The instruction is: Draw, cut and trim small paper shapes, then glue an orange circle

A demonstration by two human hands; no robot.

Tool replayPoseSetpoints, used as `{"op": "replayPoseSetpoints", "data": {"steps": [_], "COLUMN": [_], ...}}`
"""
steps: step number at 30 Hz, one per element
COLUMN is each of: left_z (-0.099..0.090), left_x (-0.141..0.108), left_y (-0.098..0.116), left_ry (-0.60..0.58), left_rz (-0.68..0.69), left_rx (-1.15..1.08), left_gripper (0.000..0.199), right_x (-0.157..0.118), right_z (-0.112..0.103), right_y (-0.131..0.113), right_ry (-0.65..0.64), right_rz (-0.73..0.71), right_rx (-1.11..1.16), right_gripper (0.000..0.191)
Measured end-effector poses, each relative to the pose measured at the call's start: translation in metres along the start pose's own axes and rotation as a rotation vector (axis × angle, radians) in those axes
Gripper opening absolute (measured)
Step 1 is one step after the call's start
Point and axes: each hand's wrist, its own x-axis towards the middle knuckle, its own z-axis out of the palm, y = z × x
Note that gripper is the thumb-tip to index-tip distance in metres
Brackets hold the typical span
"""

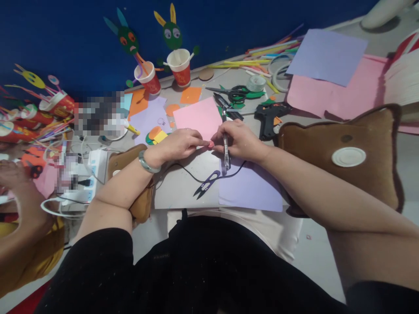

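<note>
My left hand [185,143] has its fingers closed, with the fingertips on a small pink paper piece [211,144]. My right hand [240,141] meets the other side of that piece with its fingertips. It also keeps a clear-barrelled pen [226,150] upright between its fingers. Just behind the hands lies a pink paper sheet [199,115]. Small thread snips [207,184] rest in front of them, with a black cord crossing their handle. A lilac paper sheet [252,187] lies under and before my right hand.
A black glue gun [270,117] and black scissors [234,92] lie beyond my right hand. Red paper cups [181,76] with paper figures stand at the back. Brown cushions [314,161] flank me. A power strip [97,170] and another person's arm [28,209] are at left.
</note>
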Motion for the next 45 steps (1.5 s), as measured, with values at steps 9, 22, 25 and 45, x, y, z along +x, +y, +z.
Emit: {"op": "replayPoseSetpoints", "data": {"steps": [9,22,25,45], "left_z": [-0.0003,0.0007,0.0015,0.0033], "left_x": [0.0024,0.0046,0.0048,0.0055], "left_y": [0.0027,0.0051,0.0054,0.0089], "left_ry": [-0.021,-0.016,-0.008,-0.029], "left_rz": [-0.006,-0.014,-0.013,-0.028], "left_rx": [0.039,0.028,0.024,0.078], "left_gripper": [0.038,0.04,0.038,0.037], "right_x": [-0.0012,-0.0021,-0.0026,-0.0022], "right_z": [0.0042,0.0028,0.002,0.003], "right_y": [0.0055,0.0073,0.0058,0.0046], "right_ry": [0.029,0.085,0.083,0.074], "right_rz": [-0.064,-0.07,-0.08,-0.009], "right_rx": [-0.048,-0.11,-0.118,-0.098], "right_gripper": [0.019,0.032,0.036,0.027]}}
